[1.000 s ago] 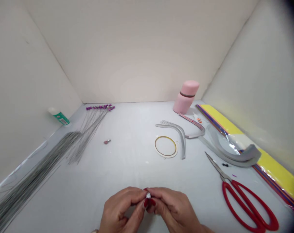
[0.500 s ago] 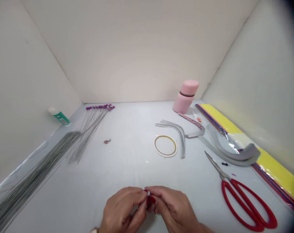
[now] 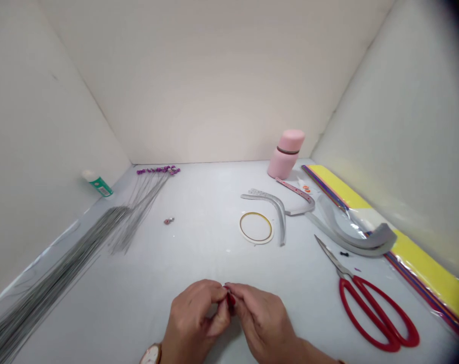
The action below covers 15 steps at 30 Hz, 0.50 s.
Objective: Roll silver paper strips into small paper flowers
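My left hand and my right hand meet at the bottom centre of the head view, above the pale tabletop. Thumbs and forefingers of both are pinched together, tip to tip. Whatever lies between them is too small and too covered to make out. A watch shows on the left wrist. Nearest in front of the hands is a ring of tape, lying flat. Further left, a tiny reddish and silver piece rests on the table.
Red-handled scissors lie at right, beside curved silvery strips and yellow packaged sheets. A pink bottle stands behind. Grey wires, purple-tipped stems and a green-white tube are at left.
Both hands appear slightly higher in view, still pinched together, and more of the watch shows. The small silvery bit seen between the fingertips before is now mostly hidden. The view has shifted slightly.
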Available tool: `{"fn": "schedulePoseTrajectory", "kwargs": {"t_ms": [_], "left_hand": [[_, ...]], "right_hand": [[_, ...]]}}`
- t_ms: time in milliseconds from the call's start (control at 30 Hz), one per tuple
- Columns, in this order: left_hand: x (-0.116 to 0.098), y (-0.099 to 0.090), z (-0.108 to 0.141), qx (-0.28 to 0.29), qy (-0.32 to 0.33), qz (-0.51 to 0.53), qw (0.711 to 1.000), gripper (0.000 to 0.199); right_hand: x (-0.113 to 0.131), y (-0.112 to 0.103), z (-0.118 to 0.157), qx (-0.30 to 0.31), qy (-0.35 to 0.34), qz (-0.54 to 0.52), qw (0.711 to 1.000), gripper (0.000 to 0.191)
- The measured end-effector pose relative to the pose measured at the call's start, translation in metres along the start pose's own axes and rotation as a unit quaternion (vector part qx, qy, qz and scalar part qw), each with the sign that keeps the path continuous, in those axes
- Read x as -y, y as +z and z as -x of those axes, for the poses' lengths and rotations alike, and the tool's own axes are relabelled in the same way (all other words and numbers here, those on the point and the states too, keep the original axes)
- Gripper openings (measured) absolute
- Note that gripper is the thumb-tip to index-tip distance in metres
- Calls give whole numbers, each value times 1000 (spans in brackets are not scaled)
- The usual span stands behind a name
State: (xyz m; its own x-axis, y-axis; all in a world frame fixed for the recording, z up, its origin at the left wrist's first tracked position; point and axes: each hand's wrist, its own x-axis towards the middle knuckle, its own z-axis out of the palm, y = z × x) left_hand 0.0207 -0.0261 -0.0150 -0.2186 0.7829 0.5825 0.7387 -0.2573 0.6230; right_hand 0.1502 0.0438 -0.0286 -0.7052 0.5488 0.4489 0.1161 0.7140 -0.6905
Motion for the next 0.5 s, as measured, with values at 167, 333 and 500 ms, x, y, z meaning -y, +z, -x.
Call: {"fn": "schedulePoseTrajectory", "kwargs": {"t_ms": [167, 333, 500], "left_hand": [[-2, -4, -3, 79, -263, 259, 926, 10], [-2, -7, -5, 101, -290, 327, 894, 14], [3, -4, 0, 81, -246, 288, 922, 14]], "right_hand": [[2, -4, -2, 29, 176, -193, 965, 25], [1, -5, -4, 19, 202, -249, 947, 23], [2, -7, -7, 15, 273, -310, 911, 22]]}}
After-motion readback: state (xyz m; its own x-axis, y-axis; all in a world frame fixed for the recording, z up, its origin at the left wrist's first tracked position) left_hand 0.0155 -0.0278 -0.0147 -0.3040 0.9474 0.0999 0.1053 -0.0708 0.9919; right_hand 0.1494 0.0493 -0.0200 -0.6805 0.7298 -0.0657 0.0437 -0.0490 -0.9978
